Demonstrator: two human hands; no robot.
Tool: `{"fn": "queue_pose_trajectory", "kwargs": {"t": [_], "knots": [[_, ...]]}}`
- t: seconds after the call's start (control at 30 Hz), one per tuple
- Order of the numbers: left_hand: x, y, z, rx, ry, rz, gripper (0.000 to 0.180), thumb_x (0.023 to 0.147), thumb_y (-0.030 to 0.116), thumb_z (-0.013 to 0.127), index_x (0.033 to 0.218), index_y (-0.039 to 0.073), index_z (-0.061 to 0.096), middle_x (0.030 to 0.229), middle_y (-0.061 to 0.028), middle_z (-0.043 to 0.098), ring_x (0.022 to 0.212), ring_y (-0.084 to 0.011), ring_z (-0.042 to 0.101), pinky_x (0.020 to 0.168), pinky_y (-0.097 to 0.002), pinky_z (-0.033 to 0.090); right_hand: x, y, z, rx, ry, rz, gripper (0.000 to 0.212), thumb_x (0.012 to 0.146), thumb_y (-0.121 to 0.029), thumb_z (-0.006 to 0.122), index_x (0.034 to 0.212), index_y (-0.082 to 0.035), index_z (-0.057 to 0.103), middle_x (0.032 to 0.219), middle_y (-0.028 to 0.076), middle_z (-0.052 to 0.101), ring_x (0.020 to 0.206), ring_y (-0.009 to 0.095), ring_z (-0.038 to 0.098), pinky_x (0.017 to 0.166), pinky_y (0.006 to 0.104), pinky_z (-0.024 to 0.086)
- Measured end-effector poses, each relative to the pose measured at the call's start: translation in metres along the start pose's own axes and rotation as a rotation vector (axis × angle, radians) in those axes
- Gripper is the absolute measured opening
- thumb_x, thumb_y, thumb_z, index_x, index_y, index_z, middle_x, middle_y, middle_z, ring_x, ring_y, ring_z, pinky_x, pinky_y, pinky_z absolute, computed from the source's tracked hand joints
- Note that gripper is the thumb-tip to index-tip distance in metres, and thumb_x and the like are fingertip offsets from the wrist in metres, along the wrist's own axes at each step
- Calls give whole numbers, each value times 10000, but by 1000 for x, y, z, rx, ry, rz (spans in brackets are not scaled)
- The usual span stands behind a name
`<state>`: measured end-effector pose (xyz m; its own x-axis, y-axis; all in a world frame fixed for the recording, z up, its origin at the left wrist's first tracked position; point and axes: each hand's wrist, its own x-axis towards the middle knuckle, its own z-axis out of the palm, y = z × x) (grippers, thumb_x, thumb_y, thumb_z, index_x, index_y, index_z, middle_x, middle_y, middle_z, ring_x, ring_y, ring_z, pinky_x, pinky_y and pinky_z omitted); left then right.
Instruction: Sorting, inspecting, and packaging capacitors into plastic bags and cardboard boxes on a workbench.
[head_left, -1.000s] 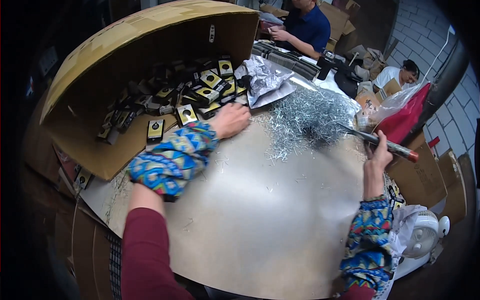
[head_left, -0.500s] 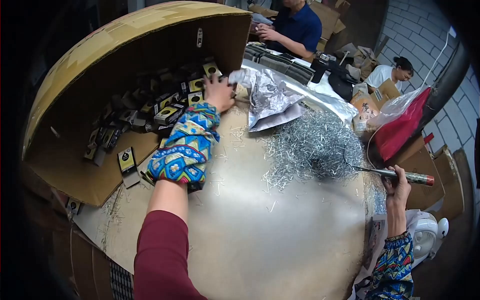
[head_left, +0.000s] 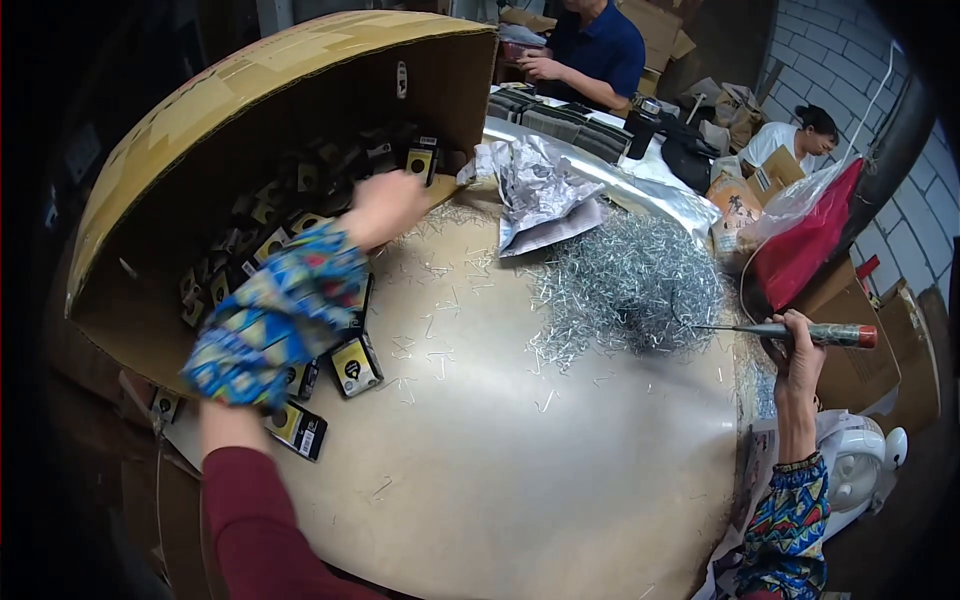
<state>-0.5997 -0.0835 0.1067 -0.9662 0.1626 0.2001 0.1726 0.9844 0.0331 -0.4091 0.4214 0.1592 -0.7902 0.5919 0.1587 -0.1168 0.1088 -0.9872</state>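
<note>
My left hand (head_left: 390,207) is at the mouth of a big cardboard carton (head_left: 270,62) lying on its side, near small black-and-yellow boxes (head_left: 422,160). Motion blurs it and its fingers are hidden, so what it may hold cannot be seen. Below my left sleeve, a black-and-yellow box (head_left: 355,366) and a few others lie on the table. On the right, my right hand (head_left: 798,358) is closed round the handle of a screwdriver-like tool (head_left: 840,335) with a red end. Its thin shaft points left, the tip at a heap of small bent silver wire pieces (head_left: 630,285).
A crumpled silver foil bag (head_left: 545,195) lies behind the heap. Loose wire pieces are scattered over the table (head_left: 500,480). A white fan (head_left: 858,465) stands at the lower right, below a red bag (head_left: 808,235). Two other people sit beyond the table, one in dark blue (head_left: 600,55).
My left hand has moved left and nearer from the boxes beside the foil bag. Several boxes now lie on the table at the carton's front. My right hand still holds the tool.
</note>
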Motion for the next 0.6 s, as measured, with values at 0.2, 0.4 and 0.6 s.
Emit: {"fn": "queue_pose_trajectory", "kwargs": {"t": [0.2,0.4,0.6], "knots": [[82,118,74,-1111,104,-449,991,682,439,808,1348,-135,352,1386,-295,435,1277,-402,456,1075,-390,385,-10,8,2,4,-92,37,338,818,-135,626,1137,-33,579,930,68,656,888,162,639,751,332,537],[40,131,80,-1068,-32,-493,503,711,202,731,1137,-36,608,1097,-216,654,1062,-320,628,915,-388,494,-44,-2,-9,-28,-140,2,286,819,-134,667,1088,-71,591,919,51,650,878,140,644,754,294,528],[-50,50,44,-1190,-77,-267,356,771,72,698,1118,2,652,999,-81,693,881,-181,658,794,-318,529,-73,-48,-15,-157,-224,-30,228,790,-83,671,1006,-46,606,858,10,582,812,118,624,707,237,490]]}}
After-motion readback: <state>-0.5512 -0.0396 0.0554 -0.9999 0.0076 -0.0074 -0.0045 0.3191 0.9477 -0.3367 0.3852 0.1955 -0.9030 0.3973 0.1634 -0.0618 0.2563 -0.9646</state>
